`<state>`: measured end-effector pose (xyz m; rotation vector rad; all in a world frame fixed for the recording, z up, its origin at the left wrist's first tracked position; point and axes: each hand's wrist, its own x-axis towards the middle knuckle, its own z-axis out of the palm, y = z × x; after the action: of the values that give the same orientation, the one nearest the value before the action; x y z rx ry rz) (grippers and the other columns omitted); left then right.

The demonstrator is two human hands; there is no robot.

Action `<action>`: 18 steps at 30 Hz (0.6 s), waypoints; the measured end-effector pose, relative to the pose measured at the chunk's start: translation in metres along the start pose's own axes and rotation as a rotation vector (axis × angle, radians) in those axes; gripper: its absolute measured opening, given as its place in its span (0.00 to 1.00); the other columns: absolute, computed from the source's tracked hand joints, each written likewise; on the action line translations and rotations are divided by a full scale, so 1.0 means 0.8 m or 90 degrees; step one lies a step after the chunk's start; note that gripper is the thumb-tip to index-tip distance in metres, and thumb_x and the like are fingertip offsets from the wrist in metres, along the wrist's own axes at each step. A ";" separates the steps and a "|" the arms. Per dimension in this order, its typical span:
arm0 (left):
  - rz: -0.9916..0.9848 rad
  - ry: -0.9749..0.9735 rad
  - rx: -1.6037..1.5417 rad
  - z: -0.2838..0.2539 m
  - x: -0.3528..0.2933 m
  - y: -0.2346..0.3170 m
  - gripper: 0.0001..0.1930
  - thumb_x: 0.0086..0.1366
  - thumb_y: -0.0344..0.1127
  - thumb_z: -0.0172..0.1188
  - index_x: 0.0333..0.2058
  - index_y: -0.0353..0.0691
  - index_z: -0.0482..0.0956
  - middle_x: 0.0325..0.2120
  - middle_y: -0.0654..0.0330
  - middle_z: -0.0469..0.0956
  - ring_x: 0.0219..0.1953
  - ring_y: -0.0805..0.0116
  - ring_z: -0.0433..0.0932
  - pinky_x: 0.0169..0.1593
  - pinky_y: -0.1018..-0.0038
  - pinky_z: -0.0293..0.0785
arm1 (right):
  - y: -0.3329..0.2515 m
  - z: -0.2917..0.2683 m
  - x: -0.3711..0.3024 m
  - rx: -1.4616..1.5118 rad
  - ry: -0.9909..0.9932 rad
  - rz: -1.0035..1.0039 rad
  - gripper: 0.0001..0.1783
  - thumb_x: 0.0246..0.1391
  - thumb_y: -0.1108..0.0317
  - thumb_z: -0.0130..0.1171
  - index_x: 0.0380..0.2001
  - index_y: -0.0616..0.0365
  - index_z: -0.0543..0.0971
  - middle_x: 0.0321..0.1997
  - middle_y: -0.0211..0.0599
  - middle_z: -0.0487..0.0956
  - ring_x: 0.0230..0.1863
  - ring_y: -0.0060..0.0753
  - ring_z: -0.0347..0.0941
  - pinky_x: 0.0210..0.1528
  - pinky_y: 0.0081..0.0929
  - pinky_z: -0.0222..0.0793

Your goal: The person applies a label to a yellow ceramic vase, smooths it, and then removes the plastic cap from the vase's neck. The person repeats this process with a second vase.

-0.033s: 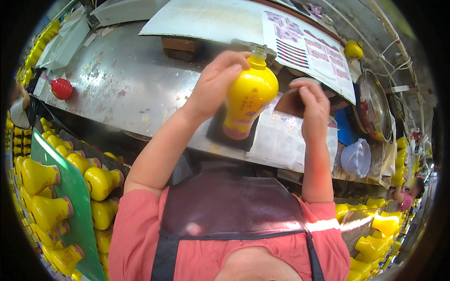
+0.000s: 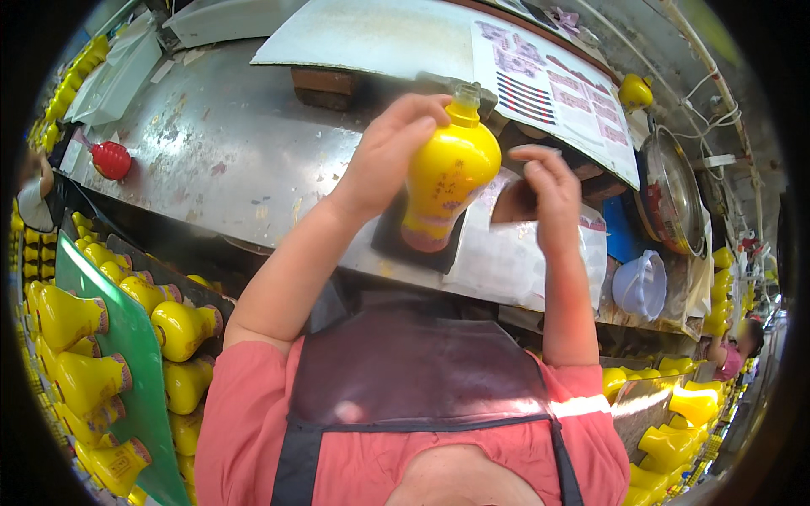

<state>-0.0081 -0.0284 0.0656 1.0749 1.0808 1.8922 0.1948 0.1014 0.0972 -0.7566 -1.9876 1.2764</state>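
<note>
A glossy yellow bottle [image 2: 453, 169] with dark printed characters, a patterned base band and a clear neck stands on a black pad [image 2: 390, 239] near the bench's front edge. My left hand [image 2: 396, 139] is closed around its upper left side, with fingertips by the neck. To the right of the bottle, apart from it, is my right hand [image 2: 553, 190], its fingers bent and somewhat blurred. It holds a flat brown scraper-like piece [image 2: 513, 203] over white sheets [image 2: 523, 270] with printed shapes.
A raised white board [image 2: 371, 38] carries decal sheets [image 2: 553, 76] at the back. A red round bottle [image 2: 110, 160] is at far left, a lilac bucket [image 2: 639, 285] and a metal basin [image 2: 675, 190] at right. Several yellow bottles [image 2: 72, 316] crowd both sides. Another person [image 2: 734, 354] is far right.
My right hand has shifted slightly left and down with the brown piece. My left hand and the yellow bottle stay in place.
</note>
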 end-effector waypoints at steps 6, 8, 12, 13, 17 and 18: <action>-0.027 0.089 -0.079 0.017 -0.018 -0.033 0.20 0.83 0.42 0.40 0.67 0.43 0.63 0.60 0.58 0.72 0.63 0.67 0.69 0.70 0.68 0.61 | 0.051 0.041 -0.013 0.052 -0.240 0.225 0.36 0.60 0.59 0.64 0.68 0.61 0.69 0.53 0.39 0.81 0.42 0.24 0.76 0.46 0.26 0.73; -0.070 0.103 -0.099 0.021 -0.019 -0.033 0.23 0.83 0.44 0.38 0.71 0.45 0.56 0.61 0.58 0.70 0.64 0.67 0.68 0.70 0.68 0.61 | 0.051 0.049 -0.006 0.085 -0.203 0.104 0.37 0.60 0.57 0.65 0.68 0.63 0.69 0.56 0.39 0.81 0.45 0.26 0.77 0.49 0.27 0.74; -0.002 0.044 -0.052 0.017 0.014 -0.003 0.23 0.83 0.43 0.38 0.72 0.50 0.55 0.63 0.58 0.69 0.65 0.67 0.67 0.71 0.68 0.59 | 0.014 0.040 0.027 0.095 -0.183 0.078 0.32 0.62 0.56 0.65 0.64 0.62 0.74 0.56 0.39 0.81 0.53 0.26 0.77 0.57 0.27 0.71; 0.026 0.032 -0.049 0.018 0.026 0.008 0.23 0.83 0.43 0.38 0.73 0.50 0.54 0.64 0.58 0.68 0.66 0.66 0.66 0.72 0.68 0.58 | 0.000 0.037 0.037 0.097 -0.180 0.048 0.31 0.62 0.57 0.65 0.64 0.62 0.74 0.56 0.39 0.82 0.54 0.26 0.77 0.58 0.27 0.71; 0.085 -0.016 -0.120 0.028 0.060 0.054 0.25 0.83 0.47 0.38 0.73 0.52 0.54 0.66 0.59 0.65 0.68 0.65 0.64 0.74 0.65 0.55 | -0.052 0.025 0.066 0.109 -0.158 -0.035 0.29 0.61 0.60 0.65 0.62 0.62 0.75 0.54 0.37 0.83 0.52 0.25 0.77 0.58 0.27 0.72; 0.104 -0.028 -0.105 0.030 0.065 0.063 0.25 0.83 0.48 0.38 0.73 0.52 0.53 0.66 0.59 0.65 0.69 0.65 0.64 0.74 0.65 0.55 | -0.062 0.023 0.070 0.115 -0.157 -0.068 0.29 0.61 0.60 0.65 0.62 0.62 0.75 0.54 0.37 0.83 0.52 0.25 0.78 0.57 0.27 0.72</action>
<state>-0.0164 0.0033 0.1349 1.1334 0.8177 2.0357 0.1400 0.1156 0.1491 -0.4170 -2.0381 1.5201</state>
